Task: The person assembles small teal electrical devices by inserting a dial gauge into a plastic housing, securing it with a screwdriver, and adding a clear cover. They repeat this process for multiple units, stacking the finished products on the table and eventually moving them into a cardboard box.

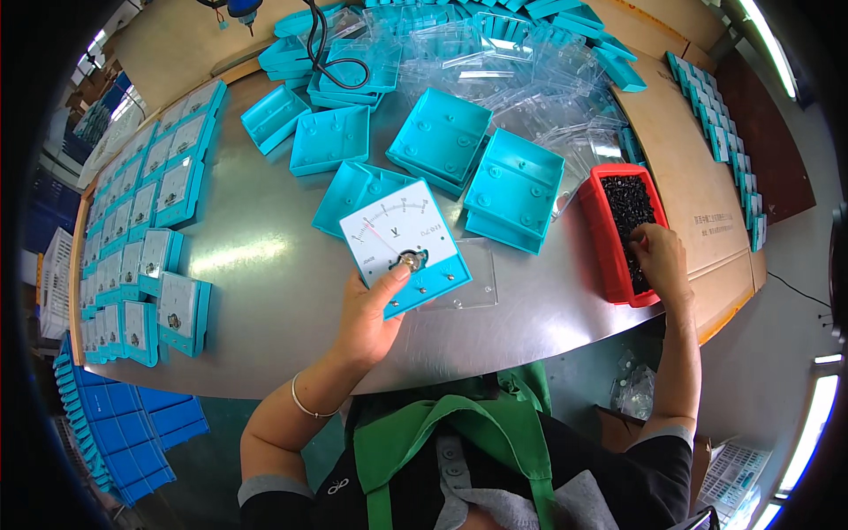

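My left hand (pixel 373 311) grips a panel voltmeter (pixel 402 231) with a white dial face and a turquoise lower part, tilted above the table. The thumb presses by the round metal movement at the dial's centre. At the right, my right hand (pixel 661 256) reaches into a red bin (pixel 616 269) full of small black parts (pixel 625 201). Its fingertips are pinched together among the parts; whether they hold one is hidden. A clear plastic cover (pixel 478 281) lies on the table behind the voltmeter. Several turquoise housings (pixel 440 132) stand just beyond it.
Rows of assembled meters (pixel 175 300) stand along the left side of the metal table (pixel 265 340). A heap of clear covers (pixel 495 66) fills the back. Cardboard (pixel 698 199) covers the right side, with more meters (pixel 715 124) beyond. A power screwdriver (pixel 244 11) hangs at the top, its cable (pixel 329 62) looping down.
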The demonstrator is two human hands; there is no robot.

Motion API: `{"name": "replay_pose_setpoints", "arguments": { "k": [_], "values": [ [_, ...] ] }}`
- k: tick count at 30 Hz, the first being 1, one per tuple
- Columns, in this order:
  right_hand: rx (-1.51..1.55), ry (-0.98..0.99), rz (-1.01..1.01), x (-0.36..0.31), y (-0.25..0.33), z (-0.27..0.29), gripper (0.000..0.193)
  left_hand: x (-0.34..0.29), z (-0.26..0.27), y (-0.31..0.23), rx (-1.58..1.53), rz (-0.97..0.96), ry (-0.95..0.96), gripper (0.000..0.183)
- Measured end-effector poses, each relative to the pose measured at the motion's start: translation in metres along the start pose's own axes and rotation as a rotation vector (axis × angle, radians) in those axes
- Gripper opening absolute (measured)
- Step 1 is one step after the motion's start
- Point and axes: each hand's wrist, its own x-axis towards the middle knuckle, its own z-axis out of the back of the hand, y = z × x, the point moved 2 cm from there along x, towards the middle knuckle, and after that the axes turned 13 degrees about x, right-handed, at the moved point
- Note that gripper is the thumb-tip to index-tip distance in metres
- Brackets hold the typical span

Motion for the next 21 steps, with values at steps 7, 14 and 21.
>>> {"name": "replay_pose_setpoints", "arguments": {
  "k": [7, 14, 21],
  "values": [
    [0.146, -0.1, 0.13, -0.01, 0.019, 0.01, 0.011, -0.001, 0.0, -0.008, 0.005, -0.047, -0.061, 0.034],
    [0.666, 0.335, 0.549, -0.042, 0.144, -0.032, 0.021, 0.0, 0.008, -0.02, 0.098, -0.089, -0.084, 0.034],
    [0.549, 0.421, 0.681, -0.036, 0.177, -0.08, 0.015, 0.001, 0.024, -0.016, 0.025, -0.101, -0.118, 0.035]
  ]
}}
